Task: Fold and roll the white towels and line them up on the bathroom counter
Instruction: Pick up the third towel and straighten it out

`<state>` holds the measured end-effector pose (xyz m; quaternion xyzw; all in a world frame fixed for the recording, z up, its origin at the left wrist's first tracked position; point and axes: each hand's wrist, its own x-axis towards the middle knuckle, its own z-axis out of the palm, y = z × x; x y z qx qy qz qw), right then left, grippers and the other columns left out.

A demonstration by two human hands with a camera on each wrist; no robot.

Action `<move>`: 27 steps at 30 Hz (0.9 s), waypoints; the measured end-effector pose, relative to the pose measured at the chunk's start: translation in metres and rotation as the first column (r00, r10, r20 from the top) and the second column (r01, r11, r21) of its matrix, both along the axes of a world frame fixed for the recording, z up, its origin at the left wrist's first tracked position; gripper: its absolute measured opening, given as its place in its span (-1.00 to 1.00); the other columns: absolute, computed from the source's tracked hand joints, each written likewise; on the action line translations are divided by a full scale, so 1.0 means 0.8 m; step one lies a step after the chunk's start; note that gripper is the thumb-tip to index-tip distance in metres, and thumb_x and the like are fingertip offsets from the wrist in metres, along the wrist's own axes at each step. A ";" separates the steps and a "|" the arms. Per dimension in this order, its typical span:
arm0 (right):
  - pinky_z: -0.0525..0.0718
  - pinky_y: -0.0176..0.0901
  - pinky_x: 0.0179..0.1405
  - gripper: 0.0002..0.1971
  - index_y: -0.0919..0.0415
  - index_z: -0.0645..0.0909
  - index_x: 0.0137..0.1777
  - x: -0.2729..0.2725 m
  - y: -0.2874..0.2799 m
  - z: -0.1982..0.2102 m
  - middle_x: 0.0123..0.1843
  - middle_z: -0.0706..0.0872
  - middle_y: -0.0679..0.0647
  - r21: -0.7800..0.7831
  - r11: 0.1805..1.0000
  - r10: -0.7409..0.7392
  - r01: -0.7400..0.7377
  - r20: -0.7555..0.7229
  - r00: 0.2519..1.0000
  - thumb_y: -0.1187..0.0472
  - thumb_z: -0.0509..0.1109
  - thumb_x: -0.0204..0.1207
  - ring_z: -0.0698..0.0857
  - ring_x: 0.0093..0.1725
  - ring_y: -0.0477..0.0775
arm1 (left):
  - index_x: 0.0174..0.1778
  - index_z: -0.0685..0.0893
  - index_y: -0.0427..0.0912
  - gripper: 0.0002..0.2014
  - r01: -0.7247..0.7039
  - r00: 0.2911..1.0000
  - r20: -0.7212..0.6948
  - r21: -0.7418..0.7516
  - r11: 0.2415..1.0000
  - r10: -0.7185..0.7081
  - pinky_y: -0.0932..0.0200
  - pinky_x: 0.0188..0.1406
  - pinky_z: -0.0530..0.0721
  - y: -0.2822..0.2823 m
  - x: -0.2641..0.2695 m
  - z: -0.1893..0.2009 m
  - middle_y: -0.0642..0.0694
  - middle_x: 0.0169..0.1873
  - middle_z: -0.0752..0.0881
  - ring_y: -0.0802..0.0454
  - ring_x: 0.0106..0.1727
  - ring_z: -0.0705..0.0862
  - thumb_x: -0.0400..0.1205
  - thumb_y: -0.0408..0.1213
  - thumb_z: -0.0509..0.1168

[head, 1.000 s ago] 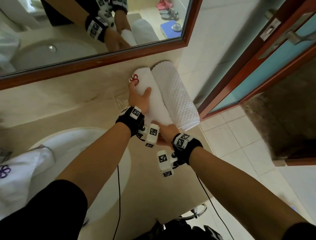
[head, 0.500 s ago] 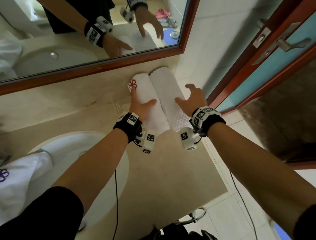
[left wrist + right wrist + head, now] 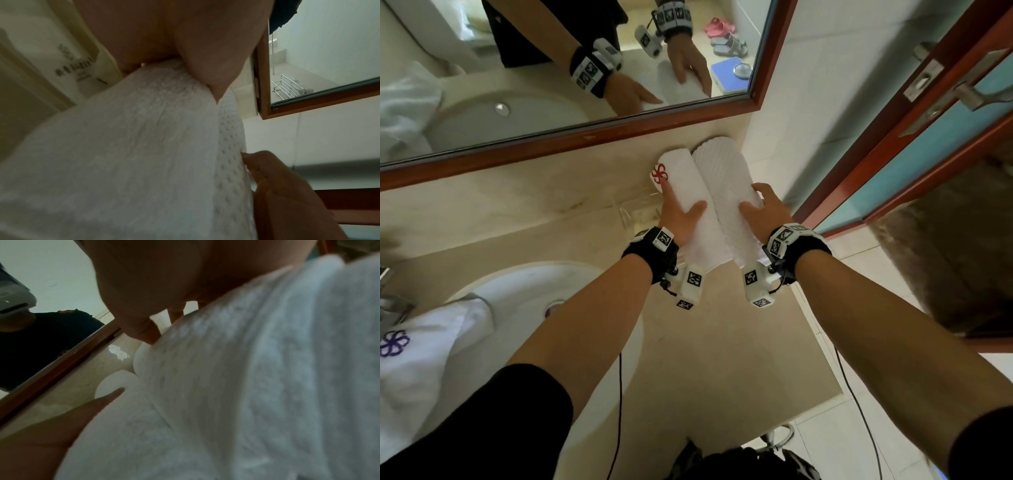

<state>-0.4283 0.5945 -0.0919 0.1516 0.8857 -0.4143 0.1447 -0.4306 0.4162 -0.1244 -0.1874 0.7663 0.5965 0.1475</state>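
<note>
Both hands lie cupped over a rolled towel each. The left hand (image 3: pixel 677 219) wraps its grip around the smooth white terry roll with a red flower emblem (image 3: pixel 690 202), thumb across the top and fingers down its left side toward the emblem. The right hand (image 3: pixel 765 214) curls its grip over the white waffle-textured roll (image 3: pixel 722 185), thumb on the inner side, fingers over the outer edge. In the left wrist view the thumb presses into the terry pile, with the dotted waffle weave just beside it. The two rolls lie side by side, touching along their length, on the beige stone bench (image 3: pixel 722 342), their far ends against the back wall below the wood-framed mirror (image 3: pixel 585 137). A clear plastic tray (image 3: pixel 633 212) sits just left of the terry roll. Further left, a white oval basin (image 3: pixel 517 287) is sunk in the bench, and an unrolled white towel with a purple flower emblem (image 3: pixel 424 359) lies over its near left edge.
</note>
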 end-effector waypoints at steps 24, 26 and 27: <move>0.60 -0.14 0.21 -0.61 0.04 0.59 0.28 0.061 -0.039 0.063 0.15 0.73 -0.04 -0.047 0.972 0.205 -0.232 -0.325 0.923 0.02 0.48 0.46 0.68 0.17 -0.03 | 0.57 0.14 0.03 -0.28 -0.245 0.965 -0.047 0.187 0.951 0.257 0.06 -0.07 0.62 -0.029 0.084 0.055 -0.13 0.34 0.54 -0.10 0.19 0.58 0.61 -0.37 0.40; 0.65 -0.11 0.14 -0.63 0.04 0.60 0.25 0.074 -0.059 0.067 0.08 0.74 -0.04 -0.101 0.952 0.247 -0.289 -0.307 0.919 0.02 0.49 0.46 0.71 0.10 -0.02 | 0.62 0.08 0.03 -0.22 -0.250 0.963 -0.064 0.145 0.957 0.261 0.04 0.03 0.60 -0.040 0.108 0.061 -0.03 0.33 0.48 -0.07 0.23 0.56 0.61 -0.34 0.40; 0.66 -0.12 0.08 -0.65 0.04 0.61 0.23 0.081 -0.070 0.068 0.05 0.74 -0.03 -0.122 0.938 0.278 -0.324 -0.292 0.915 0.02 0.49 0.47 0.72 0.05 -0.01 | 0.64 0.06 0.04 -0.19 -0.254 0.963 -0.063 0.120 0.960 0.262 -0.01 0.15 0.60 -0.048 0.121 0.062 -0.04 0.36 0.48 -0.09 0.28 0.55 0.60 -0.32 0.41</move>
